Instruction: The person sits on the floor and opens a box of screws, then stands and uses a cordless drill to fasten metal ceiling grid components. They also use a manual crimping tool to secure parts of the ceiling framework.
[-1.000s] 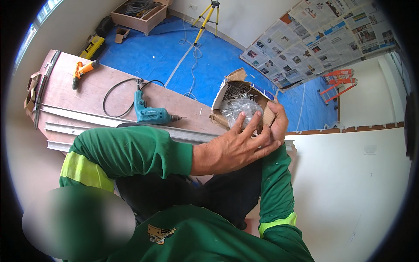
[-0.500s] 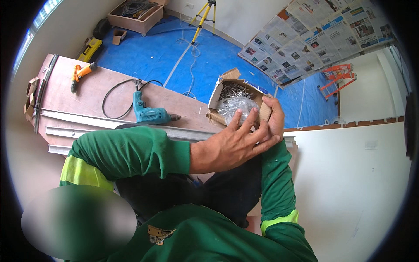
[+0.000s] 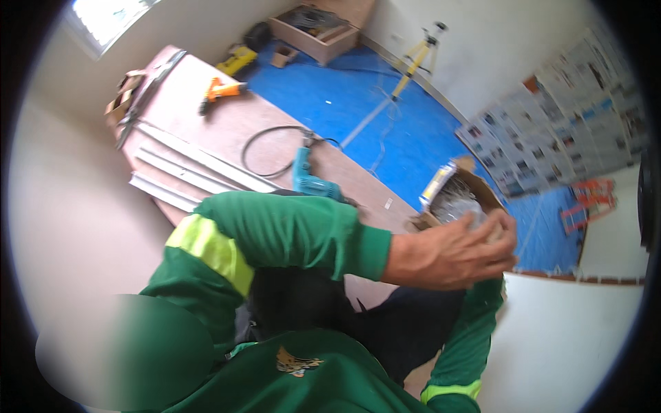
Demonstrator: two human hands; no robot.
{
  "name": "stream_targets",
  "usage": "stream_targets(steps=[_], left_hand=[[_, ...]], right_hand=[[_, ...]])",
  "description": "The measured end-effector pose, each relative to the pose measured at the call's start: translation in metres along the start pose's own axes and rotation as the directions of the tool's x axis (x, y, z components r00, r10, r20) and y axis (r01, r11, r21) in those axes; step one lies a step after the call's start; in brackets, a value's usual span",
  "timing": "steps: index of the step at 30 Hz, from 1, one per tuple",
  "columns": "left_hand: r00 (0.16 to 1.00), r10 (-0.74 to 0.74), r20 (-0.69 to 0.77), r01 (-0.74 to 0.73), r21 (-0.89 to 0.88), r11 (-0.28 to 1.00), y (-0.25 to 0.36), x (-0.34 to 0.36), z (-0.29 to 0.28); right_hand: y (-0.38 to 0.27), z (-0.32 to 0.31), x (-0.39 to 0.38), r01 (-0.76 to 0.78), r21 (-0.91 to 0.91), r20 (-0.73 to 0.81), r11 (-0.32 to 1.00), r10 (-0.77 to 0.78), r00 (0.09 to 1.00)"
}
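Observation:
My left hand (image 3: 458, 255) reaches across to the right, blurred, its fingers bent over the front of an open cardboard box (image 3: 434, 220); what is under its fingertips is hard to make out. Behind it, my right hand (image 3: 502, 227), mostly hidden, grips the box's right side. Inside the box are a crumpled clear plastic bag (image 3: 454, 205) and a heap of small silvery metal pieces (image 3: 458, 184). A teal corded drill (image 3: 315, 184) lies on the pale pink board (image 3: 213, 131) to the left of the box, partly behind my left sleeve.
Metal channels (image 3: 179, 172) and an orange-black power tool (image 3: 219, 91) lie on the board. Beyond are blue sheeting (image 3: 296, 82), a yellow tripod (image 3: 413, 65), a wooden crate (image 3: 323, 45), a yellow case (image 3: 236, 62), a newspaper-covered panel (image 3: 551, 117) and an orange ladder (image 3: 585, 203).
The view has swung and blurred, so the room appears shifted rightward and tilted. My left hand's fingers look more curled over the box.

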State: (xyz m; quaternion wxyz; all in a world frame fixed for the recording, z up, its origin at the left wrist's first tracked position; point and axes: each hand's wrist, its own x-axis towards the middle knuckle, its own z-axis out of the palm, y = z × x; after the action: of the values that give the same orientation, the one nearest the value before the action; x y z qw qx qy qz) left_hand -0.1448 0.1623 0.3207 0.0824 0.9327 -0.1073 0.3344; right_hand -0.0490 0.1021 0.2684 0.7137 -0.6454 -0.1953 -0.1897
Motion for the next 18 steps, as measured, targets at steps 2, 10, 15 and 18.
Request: stream_targets(steps=[2, 10, 15, 18], left_hand=[[0.982, 0.014, -0.188, -0.025, -0.061, 0.998, -0.019, 0.02, -0.003], [0.852, -0.368, 0.373, 0.499, -0.359, 0.789, -0.08, -0.006, -0.017], [0.928, -0.294, 0.23, 0.357, -0.32, 0.877, -0.081, -0.008, -0.005], [0.939, -0.223, 0.262, 0.288, -0.243, 0.926, -0.071, -0.012, -0.002]], right_hand=[[0.012, -0.005, 0.008, -0.301, 0.282, 0.249, 0.911, 0.233, 0.94], [0.053, -0.073, 0.085, -0.913, 0.018, 0.854, 0.408, 0.468, 0.226], [0.028, -0.046, 0.067, -0.891, 0.0, 0.738, 0.454, 0.601, 0.306], [0.029, -0.046, 0.069, -0.866, 0.038, 0.789, 0.499, 0.517, 0.333]])
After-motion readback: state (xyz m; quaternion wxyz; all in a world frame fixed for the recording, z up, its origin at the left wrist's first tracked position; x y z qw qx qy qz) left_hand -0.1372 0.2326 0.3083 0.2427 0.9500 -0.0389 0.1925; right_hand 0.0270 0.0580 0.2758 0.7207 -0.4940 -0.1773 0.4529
